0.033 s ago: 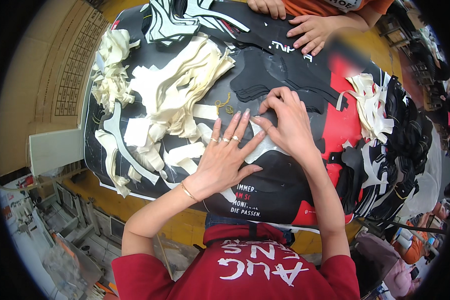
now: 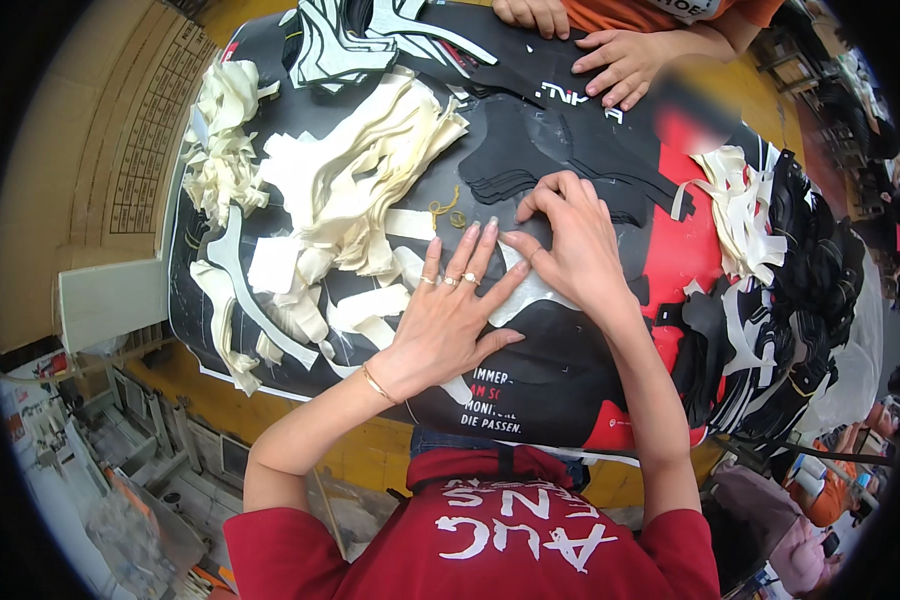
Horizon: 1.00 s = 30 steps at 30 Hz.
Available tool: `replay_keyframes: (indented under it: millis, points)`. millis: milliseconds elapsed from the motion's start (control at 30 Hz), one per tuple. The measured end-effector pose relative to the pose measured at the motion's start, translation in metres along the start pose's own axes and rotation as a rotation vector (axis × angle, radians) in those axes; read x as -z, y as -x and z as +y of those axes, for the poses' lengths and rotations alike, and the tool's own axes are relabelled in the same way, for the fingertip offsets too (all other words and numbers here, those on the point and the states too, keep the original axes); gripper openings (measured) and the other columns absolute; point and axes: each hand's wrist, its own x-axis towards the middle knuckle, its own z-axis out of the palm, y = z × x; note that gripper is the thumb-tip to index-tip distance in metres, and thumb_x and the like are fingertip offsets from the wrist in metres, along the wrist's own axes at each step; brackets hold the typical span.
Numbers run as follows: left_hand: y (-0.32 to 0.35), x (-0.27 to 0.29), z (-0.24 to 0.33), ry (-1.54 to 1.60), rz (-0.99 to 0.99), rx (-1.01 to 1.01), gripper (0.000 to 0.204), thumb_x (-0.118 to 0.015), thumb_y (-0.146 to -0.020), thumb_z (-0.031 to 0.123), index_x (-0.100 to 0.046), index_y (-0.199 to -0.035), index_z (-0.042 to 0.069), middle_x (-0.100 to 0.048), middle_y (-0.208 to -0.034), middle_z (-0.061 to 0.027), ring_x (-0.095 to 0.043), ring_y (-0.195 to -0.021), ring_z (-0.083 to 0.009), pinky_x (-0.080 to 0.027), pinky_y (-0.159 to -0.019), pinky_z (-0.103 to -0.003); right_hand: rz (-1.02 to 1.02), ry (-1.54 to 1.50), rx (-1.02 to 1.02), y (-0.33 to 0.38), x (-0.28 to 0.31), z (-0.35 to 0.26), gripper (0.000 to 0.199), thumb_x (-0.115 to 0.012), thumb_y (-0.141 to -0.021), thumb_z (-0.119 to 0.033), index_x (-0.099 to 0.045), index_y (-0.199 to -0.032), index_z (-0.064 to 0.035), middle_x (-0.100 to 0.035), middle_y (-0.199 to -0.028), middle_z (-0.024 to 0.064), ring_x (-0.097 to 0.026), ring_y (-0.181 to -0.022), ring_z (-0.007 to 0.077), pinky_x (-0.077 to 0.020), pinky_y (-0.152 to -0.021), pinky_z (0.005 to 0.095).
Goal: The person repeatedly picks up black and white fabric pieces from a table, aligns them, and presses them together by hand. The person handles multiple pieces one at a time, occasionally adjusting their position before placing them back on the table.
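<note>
A thin pale grey-white cut piece [image 2: 526, 300] lies on the dark printed mat [image 2: 560, 375] in front of me. My left hand [image 2: 448, 325], with rings and a bracelet, rests flat over its left side, fingers spread. At the upper edge of the piece, my right hand [image 2: 582, 250] has its fingers bent toward the thumb, closed on that edge; the exact contact is partly hidden. Just beyond my hands are stacked black cut pieces [image 2: 510, 150]. Between them and my left fingertips lies a loose yellow string [image 2: 440, 208].
Cream fabric strips [image 2: 345, 170] heap up on the left, with crumpled scraps [image 2: 225, 140] beyond. White pieces with black outlines [image 2: 340, 45] are piled at the far edge. Black bundles [image 2: 815, 290] and cream strips [image 2: 745, 215] crowd the right. Across the table, another person's hand [image 2: 620, 65] rests on the mat.
</note>
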Motion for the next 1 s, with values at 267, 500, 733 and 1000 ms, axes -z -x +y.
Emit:
replay_keyframes:
  millis: [267, 500, 733, 1000]
  points:
    - [-0.002, 0.006, 0.002, -0.023, -0.04, -0.053, 0.081, -0.059, -0.095, 0.054, -0.035, -0.156, 0.007, -0.027, -0.165, -0.0135, -0.019, -0.155, -0.0328, -0.011, -0.122, -0.059, 0.224, -0.236, -0.098, 0.021, 0.017, 0.01, 0.018, -0.074, -0.088, -0.014, -0.068, -0.1, -0.0033, -0.063, -0.1, 0.0103, -0.064, -0.088, 0.0273, -0.0516, -0.077, 0.0374]
    - [0.005, 0.013, 0.005, -0.011, -0.082, 0.031, 0.092, -0.063, -0.092, 0.055, -0.03, -0.156, 0.0, -0.022, -0.165, -0.0213, -0.016, -0.154, -0.0383, -0.011, -0.123, -0.057, 0.111, -0.137, -0.416, 0.106, 0.061, -0.008, 0.021, -0.078, -0.088, -0.021, -0.07, -0.084, -0.0013, -0.061, -0.067, 0.0064, -0.055, -0.054, 0.0163, -0.0424, -0.052, 0.0317]
    - [0.022, 0.001, 0.04, -0.075, -0.054, 0.084, 0.094, -0.061, -0.093, 0.054, -0.024, -0.157, -0.005, -0.018, -0.166, -0.0227, -0.013, -0.156, -0.0369, -0.009, -0.123, -0.056, 0.018, -0.621, -0.717, 0.12, 0.016, -0.036, 0.028, -0.072, -0.096, -0.017, -0.07, -0.113, 0.0053, -0.068, -0.07, 0.0029, -0.062, -0.063, 0.005, -0.0459, -0.055, 0.0224]
    - [0.019, -0.008, 0.039, 0.041, -0.105, 0.05, 0.094, -0.062, -0.093, 0.051, -0.025, -0.157, -0.006, -0.018, -0.166, -0.0238, -0.015, -0.156, -0.0366, -0.01, -0.123, -0.055, 0.102, -1.226, -0.912, 0.107, 0.005, -0.034, 0.032, -0.07, -0.098, -0.02, -0.066, -0.118, 0.0048, -0.068, -0.074, 0.0055, -0.058, -0.058, 0.0052, -0.0431, -0.05, 0.0192]
